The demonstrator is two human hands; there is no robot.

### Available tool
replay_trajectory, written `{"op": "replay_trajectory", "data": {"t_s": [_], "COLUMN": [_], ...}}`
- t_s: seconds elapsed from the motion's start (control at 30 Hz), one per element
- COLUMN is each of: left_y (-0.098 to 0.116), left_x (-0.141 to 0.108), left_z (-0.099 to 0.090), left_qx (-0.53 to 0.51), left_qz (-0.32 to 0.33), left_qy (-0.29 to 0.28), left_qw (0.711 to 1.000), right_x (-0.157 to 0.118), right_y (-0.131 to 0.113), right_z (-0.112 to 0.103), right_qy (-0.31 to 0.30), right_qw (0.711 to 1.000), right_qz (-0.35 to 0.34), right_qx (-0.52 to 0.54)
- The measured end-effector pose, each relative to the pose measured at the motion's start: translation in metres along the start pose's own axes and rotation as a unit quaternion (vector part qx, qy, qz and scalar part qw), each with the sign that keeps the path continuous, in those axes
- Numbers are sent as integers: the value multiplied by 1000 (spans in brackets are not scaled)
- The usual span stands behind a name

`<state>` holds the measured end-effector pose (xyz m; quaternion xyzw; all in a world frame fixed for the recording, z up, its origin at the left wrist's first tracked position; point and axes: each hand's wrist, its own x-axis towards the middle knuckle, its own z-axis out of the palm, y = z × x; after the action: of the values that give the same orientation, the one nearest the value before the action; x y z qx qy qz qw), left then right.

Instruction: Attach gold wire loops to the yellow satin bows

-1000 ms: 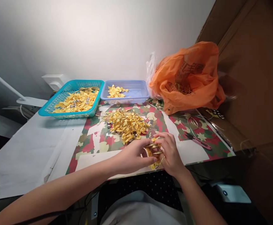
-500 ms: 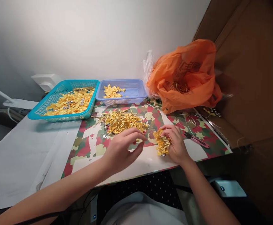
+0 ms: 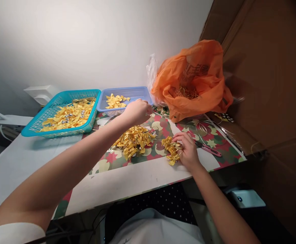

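Observation:
My right hand is closed around a bunch of yellow ribbon bows with gold twist ties, low over the table's front strip. My left hand reaches forward at the front right edge of the lavender basket. Its fingers are curled together; anything between them is hidden. Below that hand and forearm lies a pile of yellow bows with gold ties and small silver bells. A few yellow bows lie at the left inside the lavender basket.
At the left stands a teal basket full of yellow bows and bells. An orange plastic bag with gold scraps sits at the back right. A pink-handled cutter lies right of my right hand. Cardboard rises on the right.
My left hand has moved forward and up from the near side of the pile to the lavender basket's edge, its fingers now curled. My right hand keeps the bunch of bows.

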<state>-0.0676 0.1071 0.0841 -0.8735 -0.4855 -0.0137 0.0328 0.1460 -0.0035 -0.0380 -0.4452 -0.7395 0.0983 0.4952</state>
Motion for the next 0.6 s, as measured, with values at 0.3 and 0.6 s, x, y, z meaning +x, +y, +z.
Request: {"op": "replay_trajectory", "data": {"t_s": [0.3, 0.6], "left_y": [-5, -23], "left_x": [23, 29], "left_z": [20, 26], "left_qx": [9, -37], "left_qz": [56, 84], "left_qy": [-214, -232], "left_qw": [975, 968], "right_x": [0, 0], "right_y": [-1, -2], "right_z": [2, 0], "right_qy": [8, 5], "right_qw": [1000, 1000], "right_qz": [2, 8], "right_qx": [18, 24]}}
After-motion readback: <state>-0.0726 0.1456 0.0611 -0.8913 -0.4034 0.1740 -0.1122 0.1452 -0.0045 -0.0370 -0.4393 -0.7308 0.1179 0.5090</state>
